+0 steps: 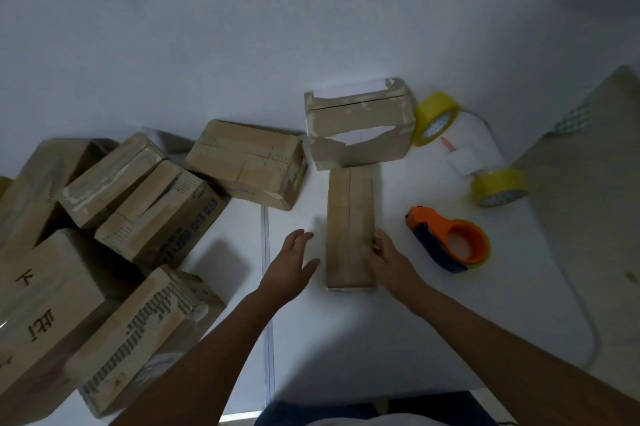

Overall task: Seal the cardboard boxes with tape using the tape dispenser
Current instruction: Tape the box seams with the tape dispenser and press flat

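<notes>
the white table (433,339) carries everything, and it seems arranged like a small packing station. on its left part lies a heap of boxes (104,235), leaning on each other; many show tape already, so i judge they were put aside there to keep the middle free. at the back, near the wall, stands a torn box (360,127) with white paper showing through the ripped side.

in the middle, just in front of the torn box, lies the narrow box (350,228), long side pointing away from the person, its seam on top. this direction probably lets the tape run along the seam in one pull.

the right hand (388,257) touches the near right side of this box; its fingers look bent around the edge, as if to steady or straighten it. the left hand (294,261) is spread, fingers apart, just beside the left side and not touching.

the orange tape dispenser (450,243) rests on the table to the right of the box, near the right hand, not yet taken. two yellow tape rolls (500,186) wait further back as spare.
</notes>
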